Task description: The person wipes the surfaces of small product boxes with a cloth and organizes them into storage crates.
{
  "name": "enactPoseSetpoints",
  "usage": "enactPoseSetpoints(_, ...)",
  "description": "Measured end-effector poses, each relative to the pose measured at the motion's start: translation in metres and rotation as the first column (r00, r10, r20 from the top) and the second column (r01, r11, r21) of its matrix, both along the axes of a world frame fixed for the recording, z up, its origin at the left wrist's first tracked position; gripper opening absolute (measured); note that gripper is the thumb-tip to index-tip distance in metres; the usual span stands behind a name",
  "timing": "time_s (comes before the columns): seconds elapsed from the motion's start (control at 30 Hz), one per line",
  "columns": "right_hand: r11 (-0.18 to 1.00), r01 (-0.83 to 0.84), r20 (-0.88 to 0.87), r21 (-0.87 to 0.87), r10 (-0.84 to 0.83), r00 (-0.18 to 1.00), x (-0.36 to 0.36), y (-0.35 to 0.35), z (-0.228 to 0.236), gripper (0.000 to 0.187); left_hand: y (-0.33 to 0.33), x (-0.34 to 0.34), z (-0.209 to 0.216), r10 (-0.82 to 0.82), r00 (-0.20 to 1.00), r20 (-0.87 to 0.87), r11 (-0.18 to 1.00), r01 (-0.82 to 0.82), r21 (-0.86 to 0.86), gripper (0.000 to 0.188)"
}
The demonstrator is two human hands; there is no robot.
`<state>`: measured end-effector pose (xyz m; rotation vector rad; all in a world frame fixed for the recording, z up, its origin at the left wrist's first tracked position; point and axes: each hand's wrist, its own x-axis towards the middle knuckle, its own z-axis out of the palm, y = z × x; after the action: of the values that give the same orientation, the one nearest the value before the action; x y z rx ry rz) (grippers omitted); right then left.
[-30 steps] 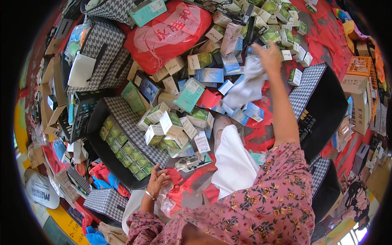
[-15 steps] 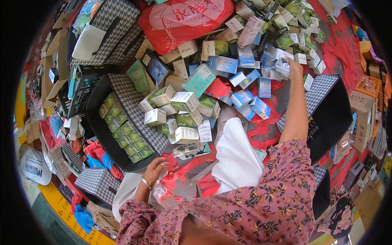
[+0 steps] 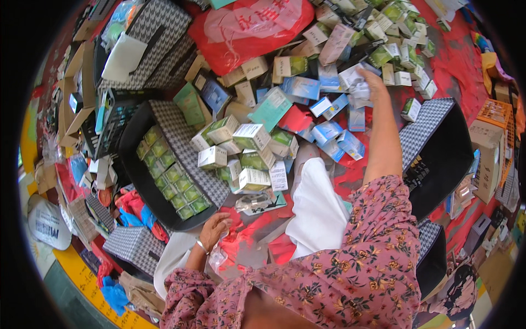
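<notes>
My right hand reaches into the pile of small cartons at the upper right. Its fingers are closed on a crumpled clear plastic wrapper, and a white carton lies against it. Low on the left, my left hand hovers by the near corner of a black storage box holding rows of green cartons. Its fingers are loosely bent and apart, with clear plastic film just below the palm. White-and-green cartons lie heaped beyond it, with blue-and-white cartons to their right.
A red plastic bag lies at the top. An open houndstooth-lined black box stands at the right, and a black crate at the left. White cloth covers my leg. Torn red sheeting covers the floor.
My right hand has moved left and slightly nearer the pile's middle with the plastic wrapper. The whole view has shifted a little. My left hand keeps its place by the box.
</notes>
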<state>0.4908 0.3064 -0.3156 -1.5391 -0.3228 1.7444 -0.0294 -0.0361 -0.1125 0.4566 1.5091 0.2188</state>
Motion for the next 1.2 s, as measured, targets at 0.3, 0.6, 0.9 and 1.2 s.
enactPoseSetpoints(0.3,0.957,-0.092,-0.230,0.274,0.159,0.960,-0.077,-0.047,0.092,0.033,0.001,0.009,0.006,-0.013,1.000,-0.002,0.999,0.013,-0.032,0.038)
enactPoseSetpoints(0.6,0.564,-0.822,0.980,0.082,0.105,0.170,-0.223,-0.016,0.134,0.042,0.005,0.017,0.010,-0.007,1.000,0.029,1.000,0.007,-0.013,0.038)
enactPoseSetpoints(0.9,0.643,-0.737,0.915,0.209,0.137,0.379,-0.203,0.009,0.128,0.043,0.016,0.012,0.022,-0.005,1.000,-0.017,1.000,0.005,-0.023,0.040)
enactPoseSetpoints(1.2,0.804,-0.475,0.731,0.357,0.076,0.678,-0.175,-0.003,0.152,0.052,0.021,0.026,0.016,0.027,1.000,-0.003,0.999,-0.027,0.032,0.039)
